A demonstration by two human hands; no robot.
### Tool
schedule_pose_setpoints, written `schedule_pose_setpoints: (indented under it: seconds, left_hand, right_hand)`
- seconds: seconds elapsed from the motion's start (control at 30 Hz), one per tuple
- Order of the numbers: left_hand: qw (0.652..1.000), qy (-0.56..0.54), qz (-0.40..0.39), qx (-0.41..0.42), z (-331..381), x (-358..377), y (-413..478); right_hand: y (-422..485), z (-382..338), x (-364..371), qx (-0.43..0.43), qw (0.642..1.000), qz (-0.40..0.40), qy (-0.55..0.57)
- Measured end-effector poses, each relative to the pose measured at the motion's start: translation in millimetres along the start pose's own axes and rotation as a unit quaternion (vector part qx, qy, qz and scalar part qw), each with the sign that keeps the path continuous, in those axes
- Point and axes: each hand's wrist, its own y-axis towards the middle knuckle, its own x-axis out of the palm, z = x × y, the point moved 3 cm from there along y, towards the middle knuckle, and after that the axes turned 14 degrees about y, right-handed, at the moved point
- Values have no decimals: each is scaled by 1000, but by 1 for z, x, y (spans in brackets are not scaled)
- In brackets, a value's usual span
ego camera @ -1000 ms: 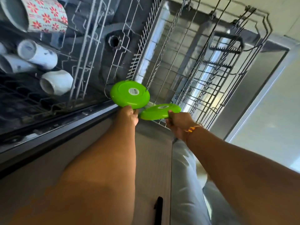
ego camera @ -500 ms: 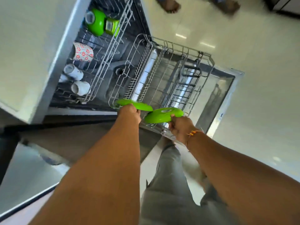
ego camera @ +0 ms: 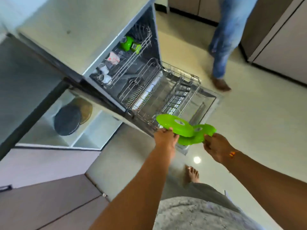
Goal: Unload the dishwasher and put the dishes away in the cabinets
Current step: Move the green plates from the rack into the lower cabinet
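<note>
My left hand (ego camera: pixel 165 137) grips the near rim of a green plate (ego camera: pixel 172 124). My right hand (ego camera: pixel 216 147) pinches the edge of a second green plate (ego camera: pixel 201 132), which lies partly under the first. Both plates hang above the near corner of the pulled-out lower rack (ego camera: pixel 166 95) of the open dishwasher. The upper rack (ego camera: pixel 126 67) carries white cups (ego camera: pixel 104 78), a flowered mug (ego camera: pixel 113 58) and a green bowl (ego camera: pixel 127 43).
An open cabinet at left holds a dark round pan (ego camera: pixel 67 121) on a shelf. The countertop (ego camera: pixel 74 29) lies above the dishwasher. Another person's legs (ego camera: pixel 221 52) stand on the floor behind the dishwasher door. My bare foot (ego camera: pixel 191 175) is below the plates.
I have stood up and drawn back from the dishwasher, lifting both green plates out of the lower rack. The plates now overlap, and the cabinet and another person have come into view.
</note>
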Motion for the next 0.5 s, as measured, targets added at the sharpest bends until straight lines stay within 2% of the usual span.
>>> schedule_pose_setpoints:
  seconds: [0.1, 0.23, 0.37, 0.5]
  left_hand:
    - [998, -65, 13, -25, -34, -32, -27]
    - [986, -158, 14, -48, -77, -118, -44]
    - [967, -232, 83, -61, -112, -217, -42]
    - [943, -300, 137, -46, -130, -319, -22]
  right_hand:
    - [-25, 34, -34, 26, 999, 19, -28]
    - [-49, 91, -38, 65, 993, 22, -94]
    - [-63, 153, 10, 81, 979, -18, -186]
    - [-71, 221, 89, 100, 976, -61, -186]
